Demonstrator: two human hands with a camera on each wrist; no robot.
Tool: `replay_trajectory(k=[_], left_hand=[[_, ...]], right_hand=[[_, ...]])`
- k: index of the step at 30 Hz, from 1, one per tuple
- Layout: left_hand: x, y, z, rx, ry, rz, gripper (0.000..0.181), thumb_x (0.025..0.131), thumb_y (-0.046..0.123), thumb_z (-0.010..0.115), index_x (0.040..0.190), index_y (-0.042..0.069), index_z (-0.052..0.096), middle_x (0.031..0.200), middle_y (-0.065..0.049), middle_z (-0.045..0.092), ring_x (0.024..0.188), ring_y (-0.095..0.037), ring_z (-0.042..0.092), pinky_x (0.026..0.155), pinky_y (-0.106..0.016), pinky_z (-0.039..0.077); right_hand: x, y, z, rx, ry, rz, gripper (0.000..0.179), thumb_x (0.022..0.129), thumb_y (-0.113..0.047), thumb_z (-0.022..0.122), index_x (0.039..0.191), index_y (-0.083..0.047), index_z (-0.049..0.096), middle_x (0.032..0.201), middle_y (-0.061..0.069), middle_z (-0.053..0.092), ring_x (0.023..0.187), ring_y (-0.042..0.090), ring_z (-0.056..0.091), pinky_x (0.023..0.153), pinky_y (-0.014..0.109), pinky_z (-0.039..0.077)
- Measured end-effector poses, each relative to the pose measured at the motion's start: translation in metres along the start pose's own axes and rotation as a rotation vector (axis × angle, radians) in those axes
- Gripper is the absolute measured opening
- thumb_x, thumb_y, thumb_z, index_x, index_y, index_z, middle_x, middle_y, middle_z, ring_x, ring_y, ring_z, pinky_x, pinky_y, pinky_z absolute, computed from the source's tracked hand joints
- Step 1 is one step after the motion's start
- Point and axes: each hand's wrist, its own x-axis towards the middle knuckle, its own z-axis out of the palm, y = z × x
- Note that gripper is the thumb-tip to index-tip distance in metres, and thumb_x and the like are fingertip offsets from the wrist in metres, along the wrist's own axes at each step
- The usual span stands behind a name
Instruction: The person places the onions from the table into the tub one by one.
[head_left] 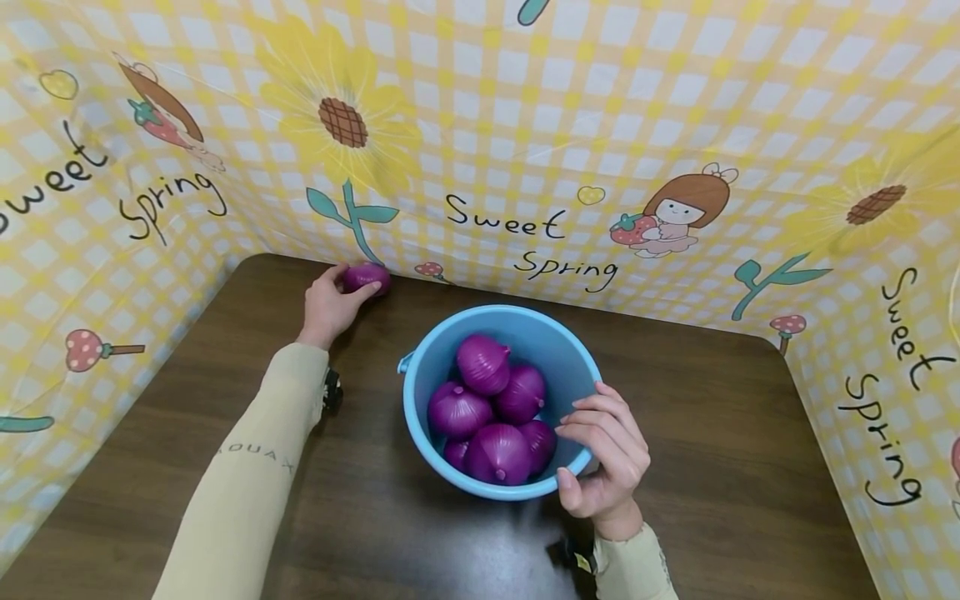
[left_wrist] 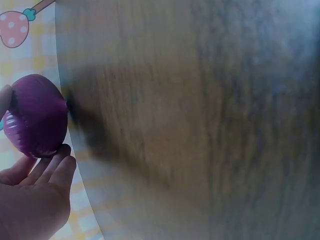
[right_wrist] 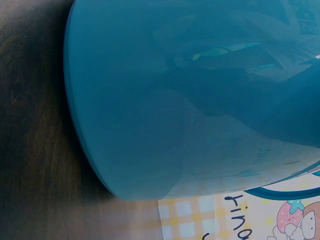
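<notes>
My left hand [head_left: 351,288] reaches to the table's far left corner and grips a purple onion [head_left: 371,274] that sits against the backdrop. The left wrist view shows this onion [left_wrist: 37,115] between my thumb and curled fingers [left_wrist: 52,167]. A light blue bucket [head_left: 420,354] stands mid-table and holds several purple onions [head_left: 483,363]. My right hand [head_left: 579,450] grips the bucket's near right rim, fingers curled over the edge and thumb outside. In the right wrist view only the bucket's wall [right_wrist: 150,100] fills the frame, with the hand hidden.
The dark wooden table [head_left: 750,467] is walled on three sides by a yellow checked backdrop [head_left: 525,125] printed with sunflowers and "Sweet Spring". Bare tabletop [left_wrist: 200,125] lies left and right of the bucket.
</notes>
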Motion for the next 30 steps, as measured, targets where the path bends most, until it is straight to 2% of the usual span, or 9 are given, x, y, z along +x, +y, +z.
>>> replay_trajectory(k=[7,18,30], left_hand=[[-0.003,0.000,0.001,-0.016,0.018,0.003,0.085,0.093,0.045,0.074,0.154,-0.002,0.038,0.150,-0.028,0.044,0.134,-0.041,0.046,0.111,-0.052,0.039],[-0.007,0.003,0.003,-0.057,0.033,0.043,0.082,0.090,0.037,0.079,0.151,-0.004,0.042,0.150,-0.026,0.046,0.135,-0.039,0.048,0.111,-0.048,0.040],[-0.017,0.005,0.006,-0.073,0.040,0.042,0.080,0.089,0.037,0.081,0.150,-0.001,0.046,0.148,-0.024,0.049,0.133,-0.037,0.050,0.109,-0.048,0.042]], right_hand=[[0.001,-0.001,0.000,0.004,-0.001,-0.002,0.053,0.091,-0.043,0.060,0.060,0.001,0.064,0.062,0.014,0.063,0.061,0.037,0.059,0.094,0.048,0.053],[-0.003,0.001,0.000,0.014,0.008,-0.009,0.052,0.090,-0.042,0.062,0.061,0.001,0.065,0.063,0.013,0.064,0.062,0.037,0.059,0.092,0.050,0.054],[-0.006,0.004,0.000,0.014,0.019,-0.013,0.051,0.089,-0.042,0.063,0.061,0.000,0.066,0.064,0.013,0.064,0.062,0.037,0.060,0.092,0.051,0.054]])
